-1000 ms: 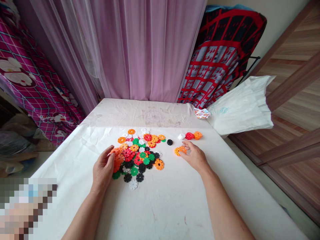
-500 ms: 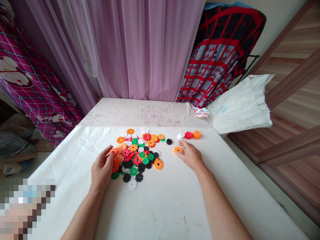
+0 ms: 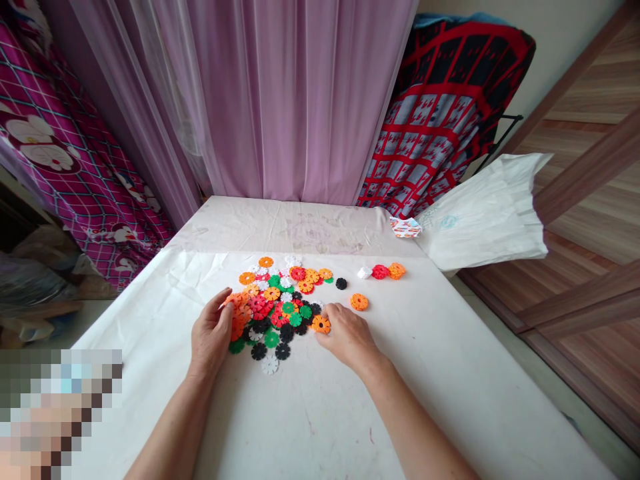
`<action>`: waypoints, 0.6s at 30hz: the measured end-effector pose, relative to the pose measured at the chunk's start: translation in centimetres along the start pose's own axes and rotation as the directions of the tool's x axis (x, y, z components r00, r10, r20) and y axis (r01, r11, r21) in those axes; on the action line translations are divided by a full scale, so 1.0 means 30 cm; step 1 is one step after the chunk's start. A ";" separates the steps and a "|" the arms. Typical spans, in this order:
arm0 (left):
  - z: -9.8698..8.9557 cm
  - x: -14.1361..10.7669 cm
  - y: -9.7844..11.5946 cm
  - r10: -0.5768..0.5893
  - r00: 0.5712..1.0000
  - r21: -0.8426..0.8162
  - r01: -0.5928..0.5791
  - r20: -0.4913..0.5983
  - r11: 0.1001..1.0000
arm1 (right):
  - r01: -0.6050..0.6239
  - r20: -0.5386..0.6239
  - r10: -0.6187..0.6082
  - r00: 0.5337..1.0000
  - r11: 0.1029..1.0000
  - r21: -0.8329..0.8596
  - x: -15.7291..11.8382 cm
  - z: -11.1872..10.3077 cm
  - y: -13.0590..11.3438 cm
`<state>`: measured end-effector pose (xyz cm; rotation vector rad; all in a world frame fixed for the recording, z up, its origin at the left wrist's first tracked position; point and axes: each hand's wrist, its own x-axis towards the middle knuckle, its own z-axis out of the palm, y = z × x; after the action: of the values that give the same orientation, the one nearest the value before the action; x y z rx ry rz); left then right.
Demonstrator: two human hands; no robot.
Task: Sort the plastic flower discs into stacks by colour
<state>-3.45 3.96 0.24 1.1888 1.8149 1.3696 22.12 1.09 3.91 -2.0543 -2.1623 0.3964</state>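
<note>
1. And the right hand [image 3: 347, 333] has left the small orange stack [image 3: 359, 303], swinging across toward the table's left edge and into the pile of notched discs [image 3: 280, 313]!
2. It's now at the pile's right side, fingers and thumb curled round the near side of an orange disc [image 3: 321, 325]; whether they've pinched it tight, I cannot tell.
3. So that small orange stack stands alone on the table [image 3: 280, 420], between the pile and the right edge, no hand touching it: whatever was being placed there looks released.
4. Over at the pile's left side, the left hand [image 3: 213, 333] hasn't budged: half-curled, thumb and fingers against the orange discs [image 3: 241, 317]; a firm grip I cannot confirm.
5. Farther toward the table's far right corner, unchanged, a row: white cluster [image 3: 365, 273], red cluster [image 3: 381, 272], orange cluster [image 3: 397, 271].
6. The lone black disc [image 3: 341, 283] lies untouched between pile and row. Colours remain mixed in the pile, so plenty is still unsorted, I'd judge.
</note>
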 end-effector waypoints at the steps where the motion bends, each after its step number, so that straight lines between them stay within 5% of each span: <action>1: 0.000 0.001 -0.002 0.006 1.000 0.001 -0.006 0.004 1.000 | -0.001 0.003 0.001 1.000 1.000 -0.017 0.000 0.002 -0.005; 6: -0.002 0.001 -0.002 0.022 1.000 0.021 -0.022 0.000 1.000 | -0.023 -0.047 0.023 0.999 1.000 0.006 0.021 -0.046 0.081; 12: -0.003 -0.008 0.020 0.014 1.000 0.036 -0.014 -0.006 0.999 | -0.244 -0.223 0.240 0.945 0.970 0.011 0.051 -0.107 0.292; 18: -0.002 -0.013 0.033 -0.028 0.999 0.029 0.028 -0.022 0.999 | -0.237 -0.207 0.227 0.952 0.971 -0.021 0.057 -0.089 0.301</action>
<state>-3.02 3.68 1.16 1.1635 1.8663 1.3493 31.40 3.39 3.81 -2.2717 -1.8374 0.1516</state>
